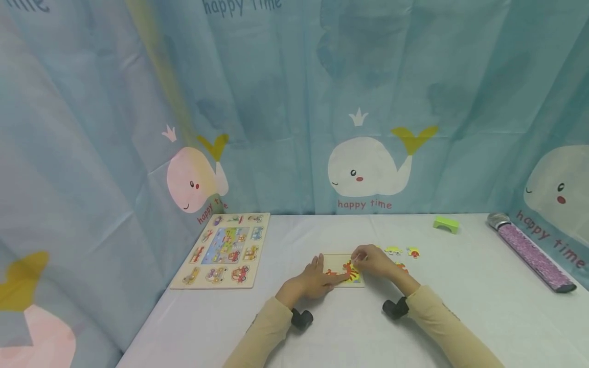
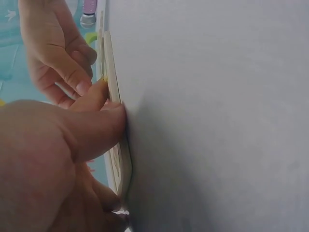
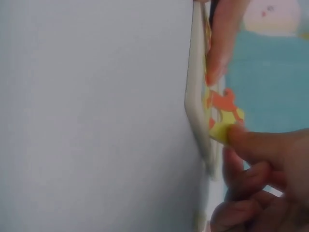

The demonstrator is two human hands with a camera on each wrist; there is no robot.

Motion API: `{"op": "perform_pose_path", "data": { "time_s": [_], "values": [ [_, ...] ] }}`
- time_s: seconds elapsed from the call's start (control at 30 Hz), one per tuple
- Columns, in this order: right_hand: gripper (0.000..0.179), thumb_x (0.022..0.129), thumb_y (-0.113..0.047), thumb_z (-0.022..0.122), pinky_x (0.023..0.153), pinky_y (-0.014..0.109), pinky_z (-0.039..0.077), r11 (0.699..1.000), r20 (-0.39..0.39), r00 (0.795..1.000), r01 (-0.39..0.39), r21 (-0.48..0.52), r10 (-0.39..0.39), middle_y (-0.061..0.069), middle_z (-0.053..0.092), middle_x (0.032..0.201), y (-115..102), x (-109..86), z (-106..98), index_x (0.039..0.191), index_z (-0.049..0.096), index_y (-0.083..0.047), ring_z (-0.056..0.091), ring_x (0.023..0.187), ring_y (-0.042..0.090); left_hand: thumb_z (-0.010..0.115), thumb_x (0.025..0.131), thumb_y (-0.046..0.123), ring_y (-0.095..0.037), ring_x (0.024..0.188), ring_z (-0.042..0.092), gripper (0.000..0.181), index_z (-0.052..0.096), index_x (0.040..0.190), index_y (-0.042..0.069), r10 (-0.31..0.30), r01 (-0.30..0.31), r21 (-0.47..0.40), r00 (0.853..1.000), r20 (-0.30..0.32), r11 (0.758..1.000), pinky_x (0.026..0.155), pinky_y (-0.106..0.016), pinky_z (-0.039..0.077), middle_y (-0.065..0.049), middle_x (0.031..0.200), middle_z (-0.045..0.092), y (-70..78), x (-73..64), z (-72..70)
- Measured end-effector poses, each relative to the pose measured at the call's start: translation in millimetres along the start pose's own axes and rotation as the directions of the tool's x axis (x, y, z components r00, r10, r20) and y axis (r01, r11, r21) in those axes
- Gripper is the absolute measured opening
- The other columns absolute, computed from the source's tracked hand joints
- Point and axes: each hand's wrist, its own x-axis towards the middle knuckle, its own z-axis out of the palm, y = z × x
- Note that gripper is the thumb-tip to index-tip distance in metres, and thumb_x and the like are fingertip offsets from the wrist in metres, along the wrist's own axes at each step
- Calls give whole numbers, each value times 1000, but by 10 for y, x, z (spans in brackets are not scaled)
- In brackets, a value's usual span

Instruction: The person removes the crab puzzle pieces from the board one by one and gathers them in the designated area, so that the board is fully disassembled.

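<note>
My left hand (image 1: 315, 278) lies flat on the white surface (image 1: 349, 327) with straight fingers pressing down on the left part of the small puzzle tray (image 1: 334, 261), its grip released and holding nothing; the wrist view shows my thumb set against the tray's edge. My right hand (image 1: 372, 259) is just beside it, over the tray's right side, fingers curled in a pinching grip on an orange and yellow puzzle piece (image 3: 223, 115) that sits tilted at the tray's edge, partly on the board. The tray itself rests on the surface right in front of me, between both hands. Just beyond my right hand lie loose puzzle pieces (image 1: 393, 250), a yellowish one and a red and yellow one beside it, with another orange one close to my right wrist. Farther left, near the curtain, lies a bigger vehicle puzzle board (image 1: 224, 250). Toward the far right are a green block (image 1: 445, 224) and a purple roll (image 1: 534, 254), and behind everything hangs the whale curtain (image 1: 368, 168)
</note>
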Motion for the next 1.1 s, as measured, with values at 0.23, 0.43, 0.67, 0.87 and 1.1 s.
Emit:
{"op": "perform_pose_path", "data": {
  "time_s": [0.23, 0.43, 0.67, 0.87, 1.1],
  "values": [
    [4, 84, -12, 63, 63, 26, 42, 1000, 6, 1000, 0, 25, 0, -1, 62, 78, 76, 10, -4, 82, 65, -8, 50, 71, 13, 43, 96, 34, -41, 141, 4, 45, 31, 137, 51, 8, -8, -19, 1000, -5, 1000, 113, -50, 16, -27, 152, 4, 3, -1, 7],
    [5, 86, -10, 61, 59, 27, 44, 993, -30, 997, -62, 99, 65, 4, 63, 83, 88, 1, -78, 88, 65, -8, 52, 71, 16, 43, 96, 34, -41, 141, 5, 46, 30, 137, 52, 3, -3, -17, 1000, -8, 1000, 113, -49, 16, -27, 152, 4, 11, -6, 19],
    [14, 88, -16, 61, 53, 26, 42, 968, 1, 994, -111, 226, 113, 5, 64, 85, 132, -52, -246, 98, 66, -8, 48, 61, 14, 42, 97, 34, -39, 141, 6, 47, 26, 137, 53, 1, 0, 16, 1000, -14, 1000, 113, -48, 17, -26, 152, 4, -11, 6, 21],
    [29, 87, -29, 63, 56, 29, 44, 949, 19, 984, -178, 261, 179, 9, 65, 107, 289, -163, -447, 107, 66, -8, 50, 69, 17, 42, 97, 34, -40, 141, 5, 47, 27, 137, 53, 10, -10, 7, 1000, -17, 1000, 113, -49, 16, -26, 152, 3, -33, 4, 32],
    [42, 85, -36, 64, 68, 29, 47, 937, 22, 963, -268, 225, 270, 11, 64, 111, 514, -393, -804, 114, 64, -5, 54, 83, 15, 41, 97, 36, -40, 141, 4, 47, 26, 137, 53, 13, -13, 11, 1000, -12, 1000, 113, -49, 16, -27, 152, 2, -48, 9, 32]
  ]
}}
